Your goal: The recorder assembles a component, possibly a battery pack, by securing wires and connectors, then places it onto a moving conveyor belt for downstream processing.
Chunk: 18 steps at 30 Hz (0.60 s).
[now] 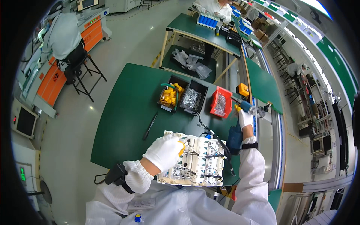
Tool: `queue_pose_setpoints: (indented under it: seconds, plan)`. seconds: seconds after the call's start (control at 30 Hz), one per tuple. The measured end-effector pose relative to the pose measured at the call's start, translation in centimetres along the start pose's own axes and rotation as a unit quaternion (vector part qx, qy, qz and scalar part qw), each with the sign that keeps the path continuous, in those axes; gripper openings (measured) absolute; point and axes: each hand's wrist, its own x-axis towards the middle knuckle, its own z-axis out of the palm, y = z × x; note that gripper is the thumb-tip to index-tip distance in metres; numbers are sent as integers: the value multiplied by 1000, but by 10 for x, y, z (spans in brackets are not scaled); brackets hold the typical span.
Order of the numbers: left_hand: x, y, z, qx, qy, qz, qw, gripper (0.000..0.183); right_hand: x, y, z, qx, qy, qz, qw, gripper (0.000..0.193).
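While a driver (248,107) is held by the right hand (245,118), the left hand (164,153) is laid on the upper left part of a white module (195,159). Both hands are covered by white gloves. The right fingers are wrapped around the driver's grip, and its nose is pointed up and left, toward a red bin (226,92). The left fingers are bent down and drawn close together; yellow is seen at their tips, but whether a piece is being pinched cannot be told.

The module is set at the near edge of a green table (116,112), directly in front of the body. It is crossed by thin dark leads, and a black harness (226,150) is draped along its right side. Just right of it, a dark blue object (235,139) is partly hidden by the right arm.

Beyond the module, yellow parts (169,96) are held in one black bin and metal pieces (192,99) in another beside it; more metal pieces are held in the red bin. A pen (150,126) is laid left of the bins. A yellow box (243,89) is placed behind the driver. Farther off, a second table (187,26) is occupied by a blue rack (207,20), near which a co-worker (214,7) is seen.
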Motion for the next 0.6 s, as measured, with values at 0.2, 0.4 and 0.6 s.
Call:
queue_pose_setpoints:
  seconds: [0.2,0.4,0.6]
  plan:
    - [7,13,-13,48,-34,-28,998,14,15,-7,12,-84,-17,62,994,32]
    - [18,17,-12,87,-38,43,995,13,24,20,9,-91,2,5,996,24]
    - [15,16,-8,153,-64,143,976,13,18,16,10,-35,-7,-3,999,24]
